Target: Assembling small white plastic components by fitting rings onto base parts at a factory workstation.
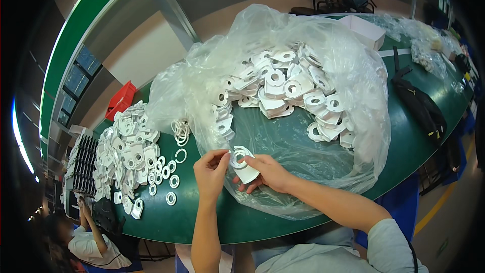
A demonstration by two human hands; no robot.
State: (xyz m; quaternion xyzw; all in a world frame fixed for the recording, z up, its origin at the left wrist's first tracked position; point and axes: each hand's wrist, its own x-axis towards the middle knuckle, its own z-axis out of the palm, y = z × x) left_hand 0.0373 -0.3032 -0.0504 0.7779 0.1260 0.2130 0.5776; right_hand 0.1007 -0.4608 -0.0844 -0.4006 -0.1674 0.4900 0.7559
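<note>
My right hand (pixel 270 173) grips a white plastic part (pixel 247 173) with a round hole at its top and a squared lower end. The thumb lies on its face, and the fingers are behind it. Just left of the part's ring-shaped end, my left hand (pixel 209 169) is closed in a pinch. A small white bit shows at its fingertips; what it is, I cannot make out. Beyond both hands, a large clear plastic bag (pixel 348 167) lies spread open around a heap of similar white parts (pixel 275 78).
Left on the green table (pixel 194 217) lies another pile of white parts (pixel 129 144), with loose white rings (pixel 173 181) beside it. A red bin (pixel 120 100) and a black rack (pixel 83 164) stand farther left. A co-worker (pixel 93 242) sits lower left. A black bag (pixel 419 101) lies right.
</note>
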